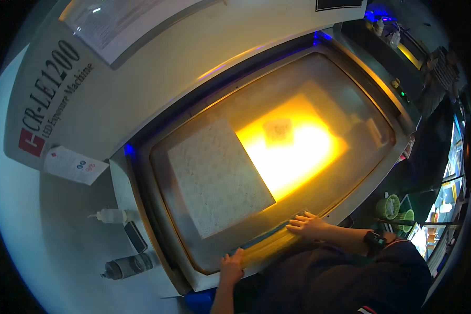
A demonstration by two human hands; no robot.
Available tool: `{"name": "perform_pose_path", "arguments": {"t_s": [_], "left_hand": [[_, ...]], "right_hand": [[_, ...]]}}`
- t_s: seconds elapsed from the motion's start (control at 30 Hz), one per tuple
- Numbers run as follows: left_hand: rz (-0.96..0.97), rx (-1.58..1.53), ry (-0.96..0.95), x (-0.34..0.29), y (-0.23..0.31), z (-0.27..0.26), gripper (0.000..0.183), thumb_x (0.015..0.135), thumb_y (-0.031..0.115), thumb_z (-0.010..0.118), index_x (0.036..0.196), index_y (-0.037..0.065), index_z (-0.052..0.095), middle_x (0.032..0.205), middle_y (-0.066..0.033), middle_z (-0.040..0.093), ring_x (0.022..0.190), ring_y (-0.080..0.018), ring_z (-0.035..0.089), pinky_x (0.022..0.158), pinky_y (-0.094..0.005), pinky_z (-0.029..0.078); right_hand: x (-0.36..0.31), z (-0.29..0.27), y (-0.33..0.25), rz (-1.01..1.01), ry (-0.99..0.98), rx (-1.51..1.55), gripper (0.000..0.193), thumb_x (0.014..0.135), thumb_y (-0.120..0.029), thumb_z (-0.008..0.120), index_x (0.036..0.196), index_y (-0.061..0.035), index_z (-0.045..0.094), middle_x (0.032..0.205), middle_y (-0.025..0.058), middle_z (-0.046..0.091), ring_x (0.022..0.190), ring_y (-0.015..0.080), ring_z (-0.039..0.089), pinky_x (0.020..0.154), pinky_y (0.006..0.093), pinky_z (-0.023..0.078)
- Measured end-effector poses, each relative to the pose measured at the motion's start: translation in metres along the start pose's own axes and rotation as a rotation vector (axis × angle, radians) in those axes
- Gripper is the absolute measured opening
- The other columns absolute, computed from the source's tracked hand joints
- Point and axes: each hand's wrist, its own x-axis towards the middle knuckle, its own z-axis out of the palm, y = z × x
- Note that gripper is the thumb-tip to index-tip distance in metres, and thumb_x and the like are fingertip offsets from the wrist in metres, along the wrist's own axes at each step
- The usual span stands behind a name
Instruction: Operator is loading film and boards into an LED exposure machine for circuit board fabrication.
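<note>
My left hand (232,266) and my right hand (309,226) are at the near edge of a large framed flat bed (319,191). Between them stretches a long yellowish bar or sheet with a blue-green upper edge (269,242). My fingers close on its two ends, and I cannot make out its exact kind. Beyond my hands, a pale speckled rectangular sheet (217,178) lies on the left half of the bed. Right of it a bright yellow lit rectangle (293,162) glows, with a small darker square patch (278,132) in it.
A white machine housing (157,78) rises behind the bed. On the left ledge are a white squeeze bottle (111,215), a phone (135,237) and a grey clear bottle (128,267). Green baskets (388,206) stand at the right. Small indicator lights (402,94) sit on the right rim.
</note>
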Motion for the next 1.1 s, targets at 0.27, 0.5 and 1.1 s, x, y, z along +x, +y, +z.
{"name": "perform_pose_path", "arguments": {"t_s": [0.27,0.5,1.1], "left_hand": [[0.028,-0.159,0.347,0.14,-0.059,-0.122,0.069,0.085,0.016,0.065,0.149,0.014,0.041,0.137,-0.0193,0.057,0.124,-0.0462,0.051,0.11,-0.0561,0.036],[-0.178,-0.084,0.303,0.314,-0.115,-0.327,0.073,0.077,-0.003,0.067,0.145,0.016,0.047,0.138,-0.0126,0.058,0.13,-0.0341,0.051,0.11,-0.0466,0.041],[-0.047,-0.115,0.241,0.177,-0.077,-0.132,0.066,0.092,0.018,0.058,0.152,0.006,0.033,0.14,-0.0232,0.051,0.132,-0.0496,0.041,0.112,-0.0603,0.03]], "right_hand": [[0.143,-0.065,0.12,-0.047,0.401,-0.049,0.06,0.078,-0.018,0.067,0.136,-0.0124,0.053,0.134,0.0079,0.058,0.123,0.0271,0.054,0.096,0.0478,0.043],[0.345,-0.212,0.24,0.204,0.117,-0.207,0.071,0.08,-0.009,0.065,0.147,-0.0252,0.045,0.144,0.0008,0.053,0.131,0.023,0.052,0.103,0.0491,0.046],[0.175,-0.097,0.124,-0.034,0.342,-0.131,0.063,0.079,-0.009,0.063,0.14,-0.0092,0.048,0.134,0.0138,0.053,0.127,0.0323,0.047,0.107,0.0521,0.036]]}}
